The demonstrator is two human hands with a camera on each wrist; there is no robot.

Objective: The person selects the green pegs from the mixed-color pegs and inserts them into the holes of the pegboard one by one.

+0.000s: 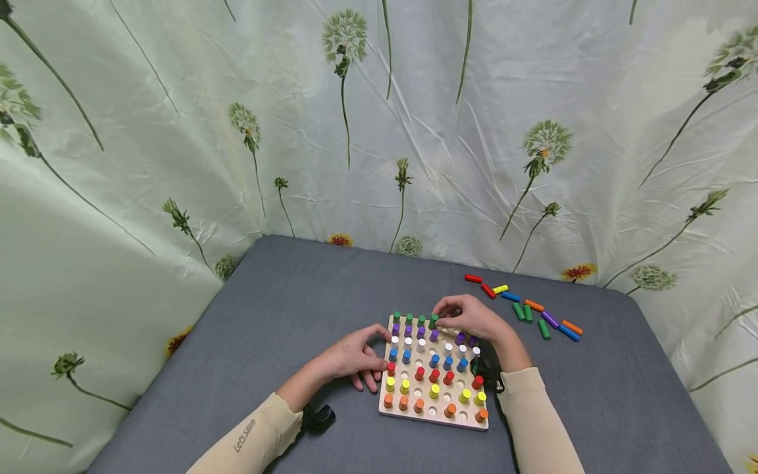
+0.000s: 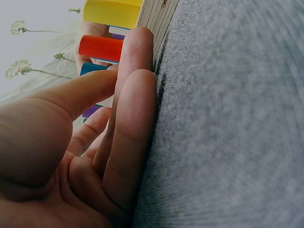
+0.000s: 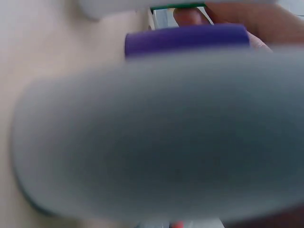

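A light wooden pegboard (image 1: 411, 410) lies on the table with rows of coloured pegs standing in it. My right hand (image 1: 470, 317) is over its far edge, thumb and index finger pinching a green peg (image 1: 434, 322) at the end of several green ones. My left hand (image 1: 349, 359) rests at the board's left edge, thumb beside a red peg (image 1: 391, 368) and index finger near a white peg (image 1: 395, 340). In the left wrist view, straight fingers (image 2: 137, 102) lie against the board's side. A blurred pale peg (image 3: 156, 137) and a purple peg (image 3: 187, 39) fill the right wrist view.
Loose pegs lie on the grey table (image 1: 308, 289) beyond the board to the right, among them a yellow peg (image 1: 500, 289), a green peg (image 1: 544, 329) and an orange peg (image 1: 572, 327). A flowered curtain (image 1: 385, 131) hangs behind the table.
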